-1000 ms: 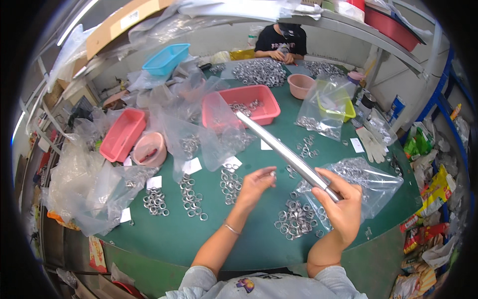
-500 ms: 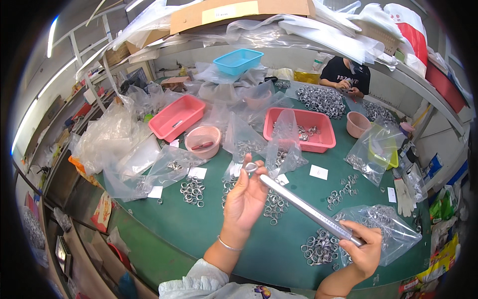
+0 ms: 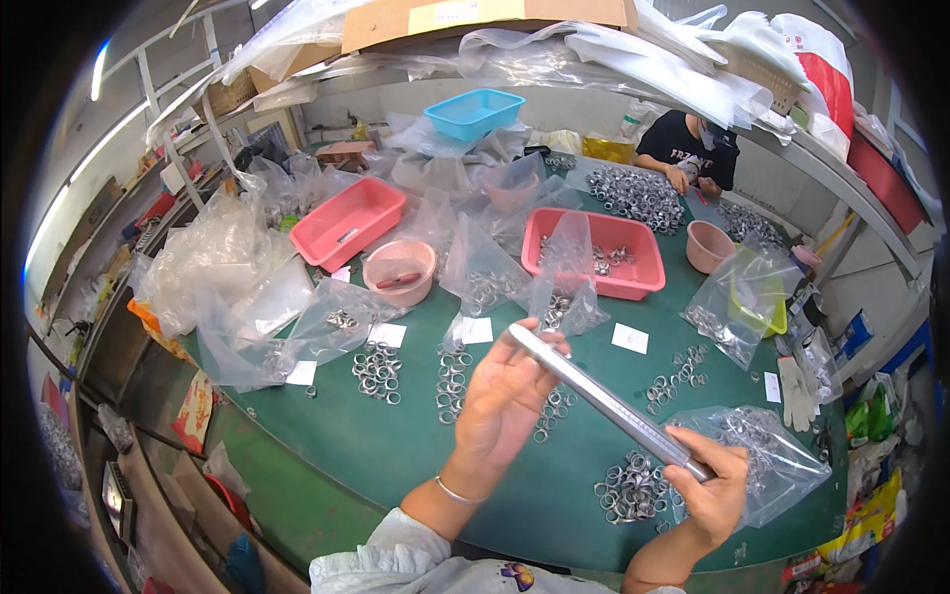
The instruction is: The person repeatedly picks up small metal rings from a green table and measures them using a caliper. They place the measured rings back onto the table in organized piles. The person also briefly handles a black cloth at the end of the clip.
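Note:
My right hand is closed round the thick end of a ring mandrel, a tapered silver rod with a marked scale. The rod slants up and left to its narrow tip, which lies across the fingers of my left hand. Those fingers are bent together around the tip; any ring between them is hidden. Below the rod lies a pile of silver rings. Beside my right hand is a clear plastic bag of rings. Left of my left hand, more rings lie in a cluster on the green table.
Across the table stand pink trays, a round pink basket and a blue tray. Paper labels lie by the ring groups. A co-worker sits at the far right by a big heap of rings.
The ring seen in my left fingers is now out of sight at the mandrel's tip. My left hand has met the tip, and the mandrel has shifted slightly left.

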A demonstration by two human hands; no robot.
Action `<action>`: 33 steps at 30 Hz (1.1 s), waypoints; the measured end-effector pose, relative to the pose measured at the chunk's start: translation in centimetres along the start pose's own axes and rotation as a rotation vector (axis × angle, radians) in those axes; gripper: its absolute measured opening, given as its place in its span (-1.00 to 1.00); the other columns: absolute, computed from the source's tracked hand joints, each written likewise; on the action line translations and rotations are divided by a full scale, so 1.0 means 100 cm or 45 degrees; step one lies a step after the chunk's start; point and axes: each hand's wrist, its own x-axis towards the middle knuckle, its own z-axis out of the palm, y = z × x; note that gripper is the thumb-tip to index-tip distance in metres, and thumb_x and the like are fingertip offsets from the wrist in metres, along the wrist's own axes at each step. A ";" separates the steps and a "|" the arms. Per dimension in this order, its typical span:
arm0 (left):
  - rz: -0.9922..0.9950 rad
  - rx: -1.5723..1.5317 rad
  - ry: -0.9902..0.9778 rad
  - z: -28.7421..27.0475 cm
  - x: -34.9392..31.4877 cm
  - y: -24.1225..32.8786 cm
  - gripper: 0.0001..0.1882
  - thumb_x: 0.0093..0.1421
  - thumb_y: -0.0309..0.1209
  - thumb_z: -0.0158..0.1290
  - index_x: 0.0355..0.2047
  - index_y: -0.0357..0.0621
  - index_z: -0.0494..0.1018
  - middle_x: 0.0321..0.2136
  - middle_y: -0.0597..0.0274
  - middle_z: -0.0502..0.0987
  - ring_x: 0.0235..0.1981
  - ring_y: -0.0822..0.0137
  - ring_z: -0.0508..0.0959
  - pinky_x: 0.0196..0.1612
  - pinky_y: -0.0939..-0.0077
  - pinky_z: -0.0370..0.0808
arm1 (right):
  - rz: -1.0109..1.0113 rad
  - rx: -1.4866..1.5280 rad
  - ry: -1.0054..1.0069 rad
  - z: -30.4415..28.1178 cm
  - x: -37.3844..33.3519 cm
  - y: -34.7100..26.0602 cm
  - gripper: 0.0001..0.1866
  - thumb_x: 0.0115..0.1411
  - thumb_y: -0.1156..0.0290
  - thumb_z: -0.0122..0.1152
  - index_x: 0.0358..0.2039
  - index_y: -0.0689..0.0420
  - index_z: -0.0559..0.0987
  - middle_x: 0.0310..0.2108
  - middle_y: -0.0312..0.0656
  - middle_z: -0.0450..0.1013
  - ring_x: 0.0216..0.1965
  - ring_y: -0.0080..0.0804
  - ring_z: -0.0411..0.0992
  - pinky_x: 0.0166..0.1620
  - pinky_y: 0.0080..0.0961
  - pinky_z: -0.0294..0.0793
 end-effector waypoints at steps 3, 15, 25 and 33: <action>-0.354 0.334 -0.112 0.000 -0.007 -0.005 -0.62 0.11 -0.60 0.01 -0.02 -0.30 0.31 -0.07 -0.06 0.40 0.04 0.15 0.38 0.13 0.30 0.29 | -0.013 0.023 -0.005 0.010 0.003 -0.005 -0.57 -0.20 0.40 0.35 -0.27 0.34 0.56 -0.57 -0.11 0.52 -0.58 -0.57 0.43 -0.44 -0.74 0.34; -0.337 0.606 -0.136 0.005 -0.007 0.002 -0.56 -0.06 -0.43 0.21 -0.15 -0.38 0.44 -0.25 0.01 0.48 -0.13 0.13 0.46 0.00 0.25 0.34 | -0.138 -0.083 -0.032 0.009 -0.002 -0.007 -0.57 -0.24 0.36 0.38 -0.31 0.31 0.59 -0.49 -0.01 0.54 -0.54 -0.41 0.52 -0.41 -0.69 0.40; -0.169 0.794 -0.254 0.008 -0.005 0.004 -0.68 -0.08 -0.62 0.18 -0.24 -0.34 0.50 -0.31 0.26 0.39 -0.27 0.44 0.39 -0.19 0.58 0.34 | -0.190 -0.102 -0.070 -0.001 0.001 -0.001 -0.56 -0.27 0.38 0.39 -0.31 0.31 0.59 -0.52 -0.03 0.54 -0.56 -0.44 0.51 -0.43 -0.71 0.39; -0.145 0.801 -0.347 0.003 -0.006 0.006 -0.64 -0.13 -0.62 0.22 -0.23 -0.34 0.51 -0.37 0.27 0.36 -0.32 0.46 0.38 -0.32 0.64 0.34 | -0.251 0.002 -0.155 0.002 0.010 0.010 -0.57 -0.32 0.56 0.34 -0.30 0.36 0.57 -0.59 -0.05 0.52 -0.63 -0.51 0.48 -0.54 -0.72 0.38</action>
